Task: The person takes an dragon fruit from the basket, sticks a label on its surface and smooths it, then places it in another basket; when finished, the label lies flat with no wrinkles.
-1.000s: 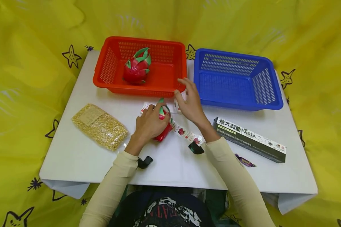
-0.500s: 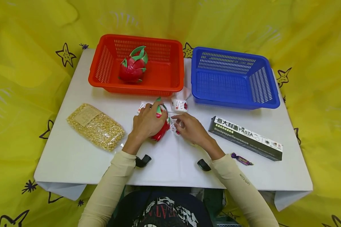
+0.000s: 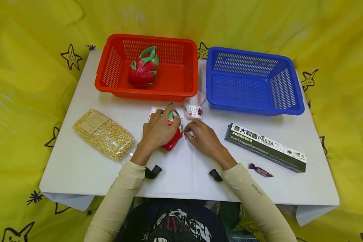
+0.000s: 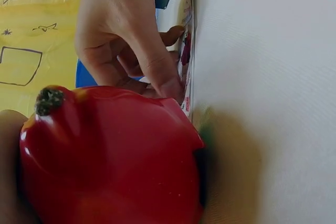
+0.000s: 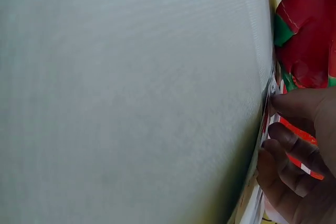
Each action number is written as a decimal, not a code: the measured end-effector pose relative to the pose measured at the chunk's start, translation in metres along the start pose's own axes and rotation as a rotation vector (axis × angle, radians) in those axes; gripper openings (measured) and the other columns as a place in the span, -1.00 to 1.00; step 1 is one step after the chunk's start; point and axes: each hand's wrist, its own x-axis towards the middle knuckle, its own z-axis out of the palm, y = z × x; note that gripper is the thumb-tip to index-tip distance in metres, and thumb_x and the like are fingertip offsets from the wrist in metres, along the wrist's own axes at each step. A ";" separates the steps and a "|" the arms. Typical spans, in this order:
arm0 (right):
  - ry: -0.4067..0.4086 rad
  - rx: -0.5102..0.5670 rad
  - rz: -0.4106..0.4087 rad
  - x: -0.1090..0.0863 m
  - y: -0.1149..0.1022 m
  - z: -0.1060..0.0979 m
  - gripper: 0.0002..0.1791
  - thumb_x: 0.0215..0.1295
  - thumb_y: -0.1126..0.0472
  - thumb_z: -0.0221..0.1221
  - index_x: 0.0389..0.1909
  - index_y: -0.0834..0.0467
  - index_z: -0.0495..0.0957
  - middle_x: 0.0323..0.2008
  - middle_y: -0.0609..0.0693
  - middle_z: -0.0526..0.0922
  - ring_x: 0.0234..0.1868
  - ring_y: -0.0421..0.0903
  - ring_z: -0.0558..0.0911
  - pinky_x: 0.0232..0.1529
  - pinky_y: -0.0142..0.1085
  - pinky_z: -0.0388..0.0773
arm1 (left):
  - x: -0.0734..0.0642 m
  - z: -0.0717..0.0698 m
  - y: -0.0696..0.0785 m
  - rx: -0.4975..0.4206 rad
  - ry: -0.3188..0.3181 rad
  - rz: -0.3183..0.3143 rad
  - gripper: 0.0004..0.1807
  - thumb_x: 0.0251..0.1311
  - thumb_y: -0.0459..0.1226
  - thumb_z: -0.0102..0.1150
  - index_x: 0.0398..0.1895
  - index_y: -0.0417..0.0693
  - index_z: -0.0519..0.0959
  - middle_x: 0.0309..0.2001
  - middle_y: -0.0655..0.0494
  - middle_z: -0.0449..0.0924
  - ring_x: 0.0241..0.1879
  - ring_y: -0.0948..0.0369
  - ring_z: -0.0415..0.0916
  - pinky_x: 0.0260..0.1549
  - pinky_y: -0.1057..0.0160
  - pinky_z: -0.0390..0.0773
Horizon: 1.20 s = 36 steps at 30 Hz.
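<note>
My left hand [image 3: 160,129] grips a red dragon fruit [image 3: 173,143] with green leaf tips, holding it on the white table. In the left wrist view the fruit's red stem end [image 4: 115,156] fills the foreground. Just right of it, my right hand [image 3: 204,139] pinches a white strip of printed labels [image 4: 186,72] lying along the tabletop; from above, the hand mostly hides this strip. In the right wrist view, thumb and fingers [image 5: 299,103] are at the strip's edge beside the fruit. A label roll [image 3: 193,111] sits just beyond, and another label piece [image 3: 152,112] shows past my left hand.
A red basket [image 3: 148,94] at the back holds a second dragon fruit [image 3: 143,72]. Beside it stands a blue basket [image 3: 255,109]. A bag of corn kernels [image 3: 104,134] lies at left; a pasta box [image 3: 266,148] and purple-wrapped candy [image 3: 260,170] lie at right.
My right hand has come down from near the red basket and label roll to the strip beside the dragon fruit, its fingers closing there. The left hand keeps its hold on the fruit.
</note>
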 end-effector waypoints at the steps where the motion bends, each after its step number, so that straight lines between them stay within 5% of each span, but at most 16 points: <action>1: -0.001 0.007 0.008 0.000 0.000 -0.001 -0.91 0.42 0.25 0.34 -0.12 0.15 0.73 -0.14 0.00 0.67 -0.08 -0.04 0.69 -0.01 -0.10 0.69 | 0.000 0.000 0.000 -0.001 0.001 0.003 -0.35 0.48 0.22 -0.24 0.55 0.34 0.36 0.40 -0.12 0.43 0.26 -0.10 0.42 0.03 -0.36 0.54; 14: 0.040 0.287 0.069 -0.006 0.003 -0.007 -0.92 0.45 0.26 0.31 -0.10 0.14 0.67 -0.19 -0.01 0.74 -0.09 -0.05 0.68 -0.01 -0.11 0.60 | -0.002 0.003 -0.006 -0.075 0.046 0.034 -0.39 0.50 0.20 -0.20 0.51 0.32 0.44 0.41 -0.09 0.39 0.35 -0.05 0.34 0.08 -0.34 0.54; 24: 0.026 0.327 0.076 -0.004 0.005 -0.008 -0.87 0.44 0.29 0.33 -0.07 0.19 0.75 -0.13 0.04 0.78 0.00 0.01 0.67 0.16 -0.07 0.56 | -0.004 0.004 -0.005 -0.148 0.055 0.036 -0.44 0.50 0.18 -0.12 0.48 0.35 0.45 0.40 -0.06 0.39 0.31 -0.03 0.39 0.08 -0.32 0.54; 36: 0.093 0.459 0.102 -0.014 -0.001 -0.023 -0.90 0.48 0.29 0.29 -0.12 0.22 0.73 -0.18 0.07 0.80 -0.14 0.01 0.79 -0.01 -0.11 0.74 | -0.004 -0.006 -0.017 -0.458 -0.061 0.134 -0.40 0.59 -0.04 0.01 0.58 -0.02 0.30 0.51 -0.19 0.26 0.46 -0.12 0.24 0.35 -0.33 0.43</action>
